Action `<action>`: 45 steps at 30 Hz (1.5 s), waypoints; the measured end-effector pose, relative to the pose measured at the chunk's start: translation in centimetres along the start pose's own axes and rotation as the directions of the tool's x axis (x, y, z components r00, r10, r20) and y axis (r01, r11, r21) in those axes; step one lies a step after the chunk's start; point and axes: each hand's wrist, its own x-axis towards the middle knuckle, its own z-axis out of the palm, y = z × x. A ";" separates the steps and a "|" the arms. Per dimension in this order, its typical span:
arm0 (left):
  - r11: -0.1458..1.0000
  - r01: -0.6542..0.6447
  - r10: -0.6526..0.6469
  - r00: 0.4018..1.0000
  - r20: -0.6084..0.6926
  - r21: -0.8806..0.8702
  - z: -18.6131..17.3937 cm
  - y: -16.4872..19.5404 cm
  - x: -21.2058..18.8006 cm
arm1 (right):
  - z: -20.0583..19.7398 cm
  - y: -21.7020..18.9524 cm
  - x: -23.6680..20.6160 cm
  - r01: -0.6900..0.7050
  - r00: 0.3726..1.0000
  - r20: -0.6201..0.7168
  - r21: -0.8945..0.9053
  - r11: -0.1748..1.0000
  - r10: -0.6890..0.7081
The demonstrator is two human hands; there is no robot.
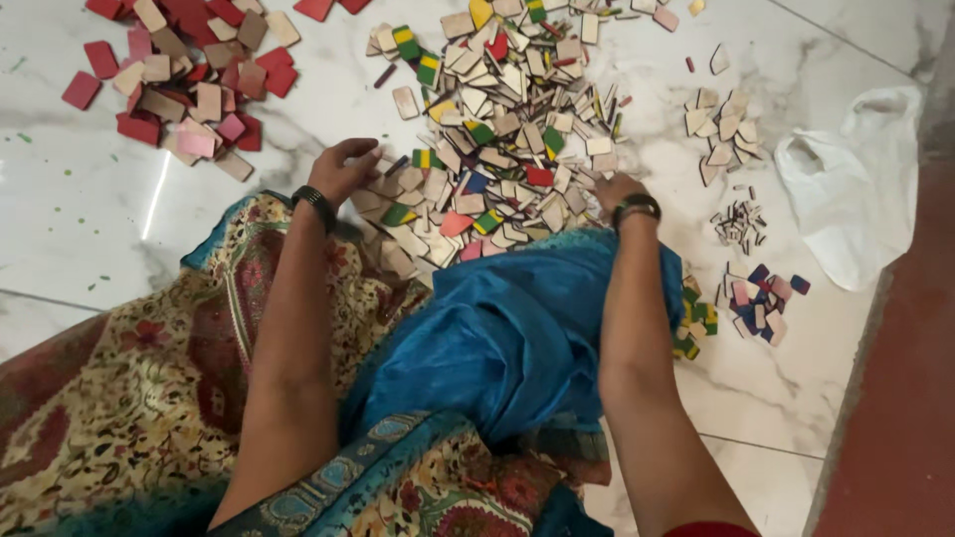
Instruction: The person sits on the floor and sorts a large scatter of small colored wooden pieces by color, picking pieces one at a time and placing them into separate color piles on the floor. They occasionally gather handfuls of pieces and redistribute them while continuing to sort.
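We see one big heap of small flat wooden tiles, too many to count, on the white marble floor. Our left hand curls loosely at its left edge; our right hand touches its right edge, finger spread hidden.

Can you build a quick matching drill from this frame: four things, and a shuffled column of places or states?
Things:
1. red and pink tile pile
2. white plastic bag
3. left hand
4. blue cloth

Places or states:
A. lies crumpled on the floor at the right edge
B. draped over the lap between the two arms
C. spread on the floor at the top left
D. rests on the near left edge of the big mixed tile pile

Pairs: 1-C, 2-A, 3-D, 4-B
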 end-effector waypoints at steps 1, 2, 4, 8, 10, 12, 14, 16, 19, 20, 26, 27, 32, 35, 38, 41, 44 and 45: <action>0.994 0.082 -0.079 0.996 0.045 -0.072 0.5 0.3 -0.8 | 0.1 -0.9 -0.2 -0.105 0.988 0.120 0.049 0.993 0.098; 0.989 0.130 -0.125 0.990 0.070 -0.065 1.0 0.8 -1.2 | 0.9 -2.0 -0.4 -0.011 0.994 0.107 0.010 1.000 0.010; 0.973 0.222 -0.214 0.970 0.118 -0.056 2.7 1.7 -1.3 | 1.6 -3.7 -0.5 0.070 0.991 0.116 0.009 0.998 -0.070; 0.953 -0.056 0.016 0.990 0.137 0.296 7.3 2.3 1.0 | 2.2 -5.6 -0.6 0.346 0.919 0.058 0.358 0.868 -0.390; 0.949 -0.103 0.052 0.983 0.174 0.300 9.2 2.1 1.7 | 2.2 -6.4 -1.1 0.113 0.905 0.225 0.694 0.712 -0.362; 0.975 -0.157 0.124 0.972 0.200 0.156 10.6 1.7 1.7 | 2.5 -8.0 -2.0 -0.024 0.891 0.286 0.806 0.591 -0.353; 0.979 -0.194 0.180 0.965 0.190 0.057 11.1 1.6 1.6 | 2.5 -9.8 -3.1 0.003 0.913 0.241 0.802 0.598 -0.328; 0.980 -0.201 0.198 0.968 0.154 0.000 11.4 2.0 0.9 | 2.0 -11.0 -3.7 0.130 0.919 0.139 0.778 0.615 -0.370; 0.978 0.155 -0.120 0.967 0.226 -0.141 11.5 3.3 0.0 | 1.7 -12.3 -4.3 0.242 0.863 0.066 0.816 0.524 -0.500; 0.974 0.173 -0.131 0.957 0.258 -0.148 11.8 3.7 -0.2 | 1.6 -12.5 -4.2 0.245 0.832 0.065 0.848 0.469 -0.551; 0.936 0.081 0.066 0.916 0.395 -0.343 11.9 5.7 0.3 | 0.5 -12.4 -3.3 0.171 0.690 0.007 0.970 0.172 -0.723; 0.912 0.068 0.113 0.906 0.408 -0.404 11.6 5.8 0.6 | 0.1 -12.0 -2.9 0.166 0.681 -0.017 0.977 0.132 -0.732; 0.846 0.028 0.219 0.892 0.395 -0.532 9.4 6.6 1.2 | -1.6 -10.0 -1.8 0.130 0.637 -0.095 0.991 -0.014 -0.765; 0.862 -0.025 0.255 0.885 0.389 -0.507 8.0 7.7 0.9 | -2.1 -9.7 -1.9 0.137 0.667 -0.079 0.990 0.017 -0.741; 0.887 -0.048 0.252 0.883 0.396 -0.458 6.8 8.8 0.2 | -2.9 -9.8 -2.5 0.108 0.659 -0.080 0.994 -0.011 -0.748; 0.883 -0.079 0.298 0.856 0.422 -0.463 6.0 9.8 -0.3 | -3.8 -9.6 -3.2 0.073 0.650 -0.078 0.997 -0.040 -0.756; 0.870 -0.115 0.361 0.811 0.460 -0.480 5.8 10.6 -0.7 | -4.0 -9.1 -3.0 -0.029 0.630 -0.087 0.990 -0.135 -0.772; 0.878 -0.104 0.345 0.814 0.468 -0.467 5.8 10.8 -0.8 | -3.8 -8.9 -2.6 0.003 0.658 -0.089 0.993 -0.115 -0.747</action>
